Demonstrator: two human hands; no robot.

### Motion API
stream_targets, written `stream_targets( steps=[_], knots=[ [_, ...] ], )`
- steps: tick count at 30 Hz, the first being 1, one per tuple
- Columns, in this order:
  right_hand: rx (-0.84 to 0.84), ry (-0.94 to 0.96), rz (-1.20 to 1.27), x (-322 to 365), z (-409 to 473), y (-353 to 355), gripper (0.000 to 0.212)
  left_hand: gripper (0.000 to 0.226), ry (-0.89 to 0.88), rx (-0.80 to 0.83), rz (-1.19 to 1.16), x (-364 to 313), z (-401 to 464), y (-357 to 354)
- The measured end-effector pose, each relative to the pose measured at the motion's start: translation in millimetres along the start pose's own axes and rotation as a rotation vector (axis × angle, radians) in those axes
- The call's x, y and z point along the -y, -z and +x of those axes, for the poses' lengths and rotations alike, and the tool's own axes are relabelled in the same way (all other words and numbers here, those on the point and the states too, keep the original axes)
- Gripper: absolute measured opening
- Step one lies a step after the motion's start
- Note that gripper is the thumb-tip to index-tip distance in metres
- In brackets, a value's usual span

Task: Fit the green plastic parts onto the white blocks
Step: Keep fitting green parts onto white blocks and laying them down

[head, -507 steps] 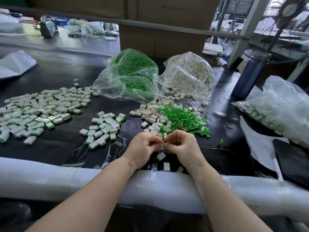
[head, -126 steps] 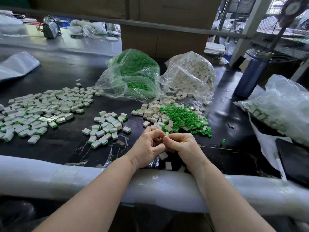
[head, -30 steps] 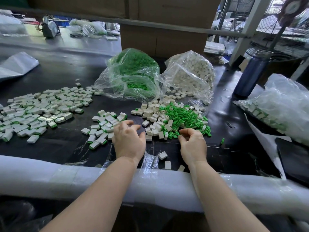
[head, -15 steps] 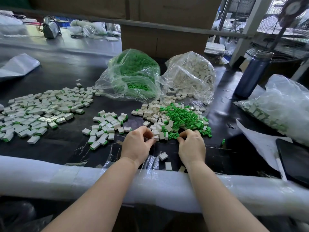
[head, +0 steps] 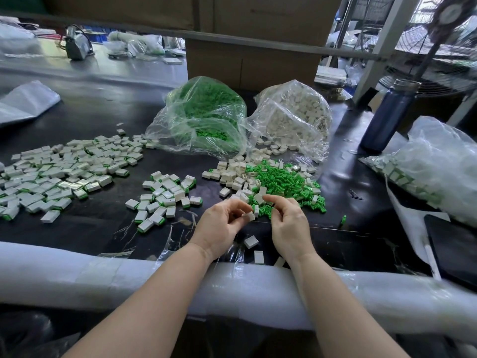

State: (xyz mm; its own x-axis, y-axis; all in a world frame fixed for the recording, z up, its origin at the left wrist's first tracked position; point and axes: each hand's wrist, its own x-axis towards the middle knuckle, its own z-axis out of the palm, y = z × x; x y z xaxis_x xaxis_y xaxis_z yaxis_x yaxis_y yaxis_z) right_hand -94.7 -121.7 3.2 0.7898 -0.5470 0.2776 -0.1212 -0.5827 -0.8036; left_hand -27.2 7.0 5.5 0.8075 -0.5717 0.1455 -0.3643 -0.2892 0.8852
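The left hand [head: 219, 223] pinches a small white rectangular plastic block [head: 249, 216] at its fingertips. The right hand [head: 289, 223], at three o'clock, curls its fingers; whether they hold a green part, I cannot tell.

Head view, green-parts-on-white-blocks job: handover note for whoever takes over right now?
Left hand: pinches one small white plastic block in its fingers.
Right hand: fingers curled beside that block; whether it holds a green part cannot be told.
Supply: loose pile of green plastic parts mixed with white blocks just ahead of the hands; clear bag of green parts and clear bag of white blocks behind it.
Done: fitted blocks in a small heap and a big spread, both left.
Left: the held block, then the remaining pile.
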Motion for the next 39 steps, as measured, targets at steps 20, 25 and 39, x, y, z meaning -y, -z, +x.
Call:
stream_targets(
  steps=[20, 25, 39],
  knots=[
    [0.067, -0.107, 0.531, 3.8, -0.6, 7.5, 0.018, 0.009, -0.029, 0.019, -0.022, 7.8, 3.2, -1.6],
    [0.104, -0.1, 0.491, 2.8, -0.2, 5.5, 0.017, 0.01, -0.016, 0.027, -0.032, 7.0, 2.7, -1.2],
    [0.091, -0.146, 0.444, 2.6, -0.1, 4.6, 0.017, 0.011, 0.017, 0.087, -0.057, 0.8, 1.1, 0.0]
  ],
)
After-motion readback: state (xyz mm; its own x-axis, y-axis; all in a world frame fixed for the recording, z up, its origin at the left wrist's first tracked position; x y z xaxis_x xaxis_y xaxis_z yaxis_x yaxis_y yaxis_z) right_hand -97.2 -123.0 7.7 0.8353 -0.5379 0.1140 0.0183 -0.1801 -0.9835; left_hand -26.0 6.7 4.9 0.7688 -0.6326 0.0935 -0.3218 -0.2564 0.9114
